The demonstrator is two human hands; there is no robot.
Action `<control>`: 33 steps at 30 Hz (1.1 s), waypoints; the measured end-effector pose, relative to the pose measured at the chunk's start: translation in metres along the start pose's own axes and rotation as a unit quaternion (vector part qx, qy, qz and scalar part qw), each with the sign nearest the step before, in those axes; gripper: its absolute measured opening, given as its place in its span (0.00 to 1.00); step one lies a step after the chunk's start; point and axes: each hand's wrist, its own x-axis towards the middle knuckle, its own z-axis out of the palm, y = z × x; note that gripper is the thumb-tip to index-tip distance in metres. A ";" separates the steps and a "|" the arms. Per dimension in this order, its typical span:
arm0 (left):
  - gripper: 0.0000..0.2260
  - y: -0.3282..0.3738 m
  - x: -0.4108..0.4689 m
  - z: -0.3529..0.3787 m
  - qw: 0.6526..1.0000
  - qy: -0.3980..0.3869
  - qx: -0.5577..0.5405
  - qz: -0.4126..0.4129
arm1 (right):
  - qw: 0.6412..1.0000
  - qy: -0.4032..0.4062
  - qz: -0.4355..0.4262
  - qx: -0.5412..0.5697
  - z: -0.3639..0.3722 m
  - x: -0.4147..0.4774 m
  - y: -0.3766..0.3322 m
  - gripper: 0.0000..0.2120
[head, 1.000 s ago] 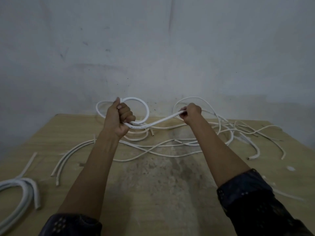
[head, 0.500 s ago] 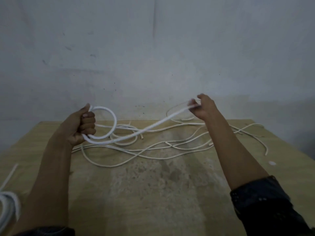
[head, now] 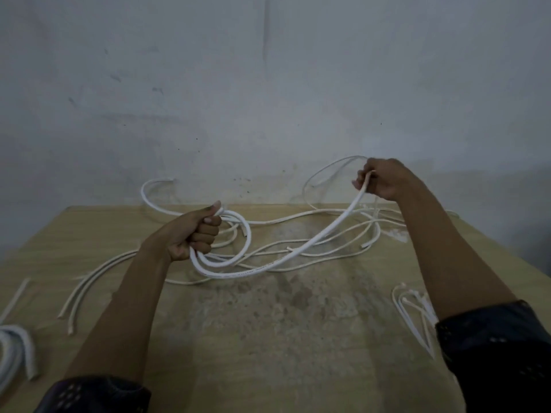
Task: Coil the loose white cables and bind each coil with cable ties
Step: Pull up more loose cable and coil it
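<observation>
**White cable strung between two hands above a cluttered table**

A person's left hand [head: 193, 231] is clenched, thumb up, around a small loop of thick white cable [head: 286, 259] just above the table [head: 268, 338]. The right hand [head: 384, 180], raised higher and nearer the wall [head: 268, 84], pinches the same cable farther along. The stretch between the hands sags in a shallow arc.

Beneath it, a tangle of thinner loose cables [head: 298, 217] sprawls across the far half of the table, with some strands rising against the wall. Two curved lengths [head: 80, 290] lie side by side to the left of the left forearm. A short straight piece [head: 15, 296] lies near the left edge, and a thick white coil [head: 15, 350] is cut off at the lower left corner. A bunch of thin white cable ties [head: 417, 311] lies near the right edge, partly hidden by the right forearm and its dark patterned sleeve [head: 501, 347].

The table is pale wood with a grey, worn patch down its middle. The wall behind is scuffed, grey-white plaster.
</observation>
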 end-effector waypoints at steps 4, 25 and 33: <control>0.22 -0.010 0.004 -0.002 0.999 0.022 0.004 -0.039 | 0.998 0.054 0.006 -0.022 -0.010 0.010 -0.002 0.15; 0.19 -0.032 0.030 0.077 0.968 -0.059 0.205 -0.132 | 0.909 0.044 -0.359 -0.208 0.064 -0.032 -0.059 0.14; 0.21 -0.045 0.048 0.097 0.993 0.007 0.067 -0.096 | 0.888 -0.126 -0.426 -0.119 0.127 -0.122 -0.051 0.25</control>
